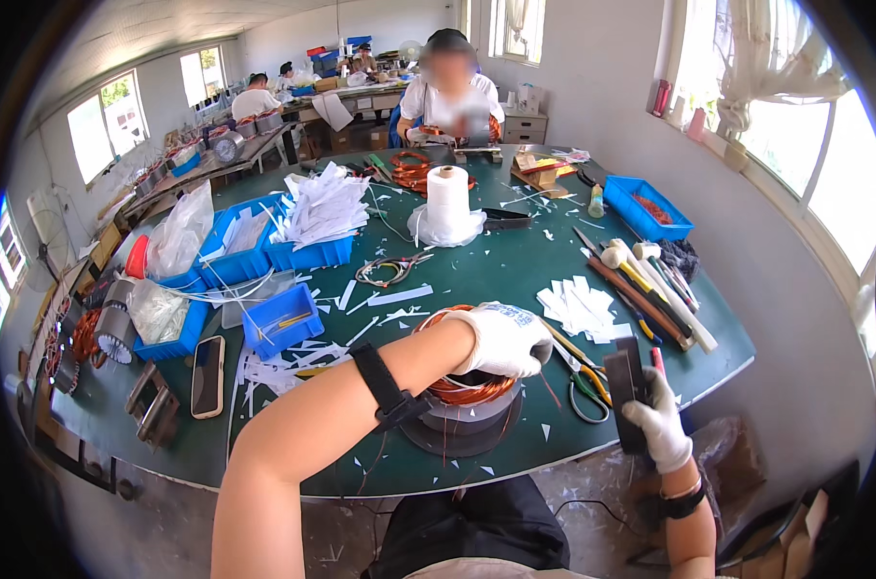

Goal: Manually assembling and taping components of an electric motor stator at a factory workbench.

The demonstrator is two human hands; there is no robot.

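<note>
My left hand [503, 340], in a white glove, lies over the top of a stator wound with copper wire [472, 391]. Its fingers curl down toward the winding's right side; what they hold, if anything, is hidden. The stator sits on a dark round base [462, 439] near the table's front edge. To the right, past that edge, my gloved right hand [660, 422] grips a dark rectangular block [629, 394] held upright, apart from the stator. Between them lie scissors with green handles [588, 396] and a yellow-handled tool [594, 378].
Mallets and rods [640, 289] lie at right, beside white paper slips [583, 309]. A white thread spool [447, 207] stands mid-table. Blue bins [307, 253], a small blue tray [283, 323] and a phone [208, 376] are at left. A co-worker [449, 96] sits across.
</note>
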